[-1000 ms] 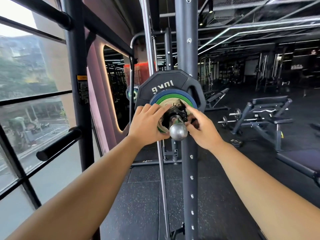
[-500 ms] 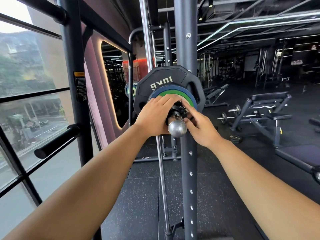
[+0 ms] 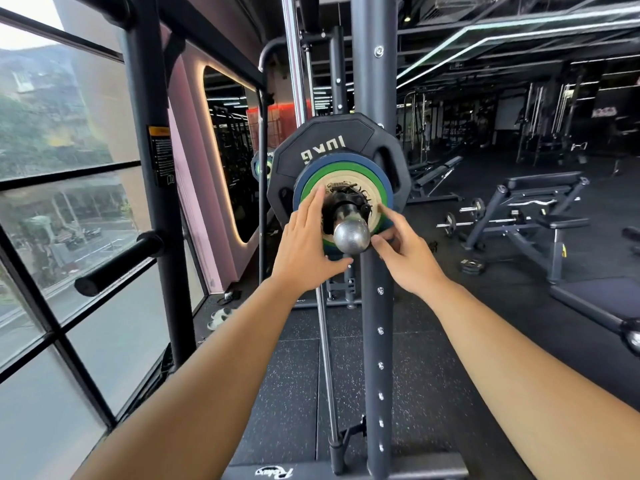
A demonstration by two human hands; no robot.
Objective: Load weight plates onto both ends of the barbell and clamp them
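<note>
1. We are looking straight down the end of the barbell (image 3: 350, 234). Its long line is pointing right at us, so we are seeing its shiny round tip.
2. The black clamp (image 3: 346, 202) is sitting around the bar, just behind the shiny tip and right up against the plates.
3. The plates are stacked on this end: a big black plate (image 3: 322, 147) at the back, then a blue plate (image 3: 388, 192), a green plate (image 3: 311, 183) and a small cream plate (image 3: 375, 216) in front.
4. Our left hand (image 3: 304, 247) is sitting at 9 o'clock from the bar tip. Its fingers (image 3: 317, 202) are straight and close together, lying flat on the plates beside the clamp. It is not gripping anything.
5. Our right hand (image 3: 405, 254) is sitting at 4 o'clock from the tip. Its fingers (image 3: 384, 209) are loosely curled and a bit spread, with the tips by the cream plate. It is holding nothing.
6. Both hands are about the same short way from the clamp, one on each side.
7. We think this end is loaded and clamped, and the other end may be needing a check.
8. The grey upright post (image 3: 375, 306) is standing just behind the bar at 6 o'clock, near our right hand.
9. A bench (image 3: 543, 202) is standing well away at 3 o'clock.
</note>
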